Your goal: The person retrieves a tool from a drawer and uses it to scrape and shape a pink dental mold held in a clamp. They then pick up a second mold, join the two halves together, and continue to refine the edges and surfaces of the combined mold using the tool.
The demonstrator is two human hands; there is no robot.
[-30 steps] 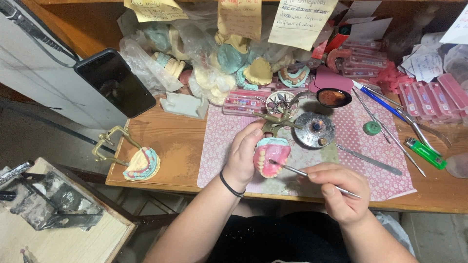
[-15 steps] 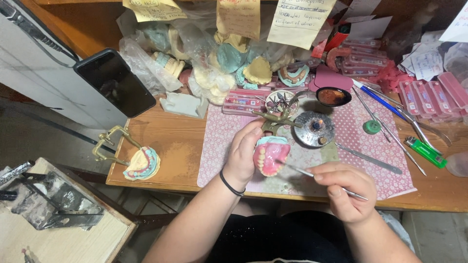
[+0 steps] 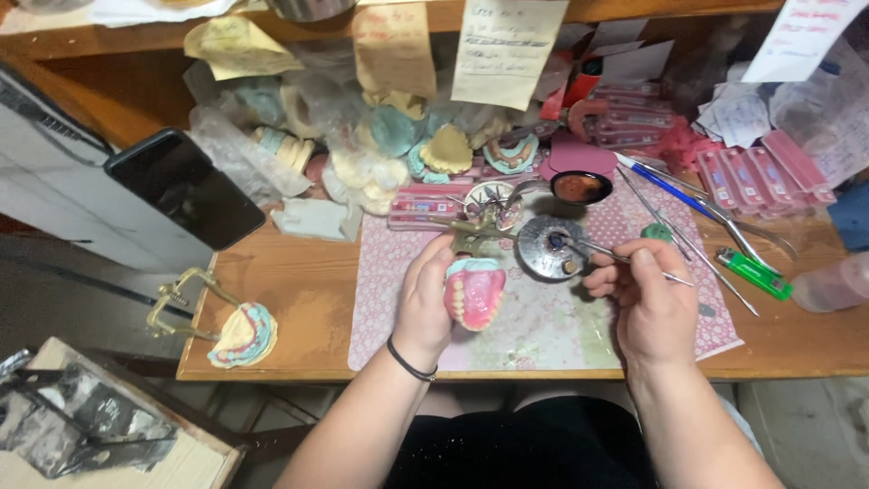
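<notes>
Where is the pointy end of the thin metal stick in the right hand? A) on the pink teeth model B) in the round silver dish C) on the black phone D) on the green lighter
B: the right hand holds the thin metal tool with its tip in the round silver metal dish, apart from the pink denture model held by the left hand.

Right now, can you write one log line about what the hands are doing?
left hand: holds pink denture model | right hand: thin metal tool, tip at round metal dish
</notes>
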